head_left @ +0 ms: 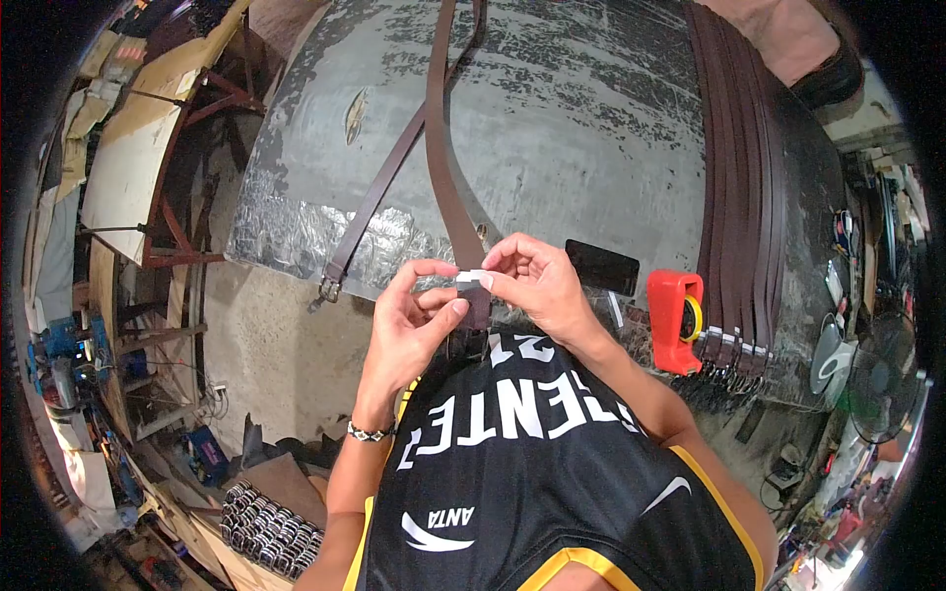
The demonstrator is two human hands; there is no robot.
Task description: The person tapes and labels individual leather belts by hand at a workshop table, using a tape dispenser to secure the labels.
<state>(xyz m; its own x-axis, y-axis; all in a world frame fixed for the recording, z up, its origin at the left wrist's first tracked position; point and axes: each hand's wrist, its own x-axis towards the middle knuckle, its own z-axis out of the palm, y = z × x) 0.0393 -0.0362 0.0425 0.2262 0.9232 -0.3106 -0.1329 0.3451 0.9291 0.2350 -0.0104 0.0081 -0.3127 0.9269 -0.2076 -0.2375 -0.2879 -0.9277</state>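
A long dark brown belt (448,182) runs down the bench toward me, its near end between my two hands. A small white strip (471,278) lies across that end. My left hand (414,320), with a patterned bracelet at the wrist, is closed at the left side of the belt end, fingers bent around it. From the right, my right hand (537,284) pinches the white strip against the belt with thumb and forefinger. Whether the strip goes fully around the belt is hidden. Another stretch of belt with a buckle (330,288) lies to the left.
A dark worn bench top (591,148) spreads ahead. On it are a black phone (601,267), a red tape dispenser (674,320) and several brown belts (739,197) with white bands near their buckles. Many buckles (271,527) lie lower left; a fan (882,374) stands right.
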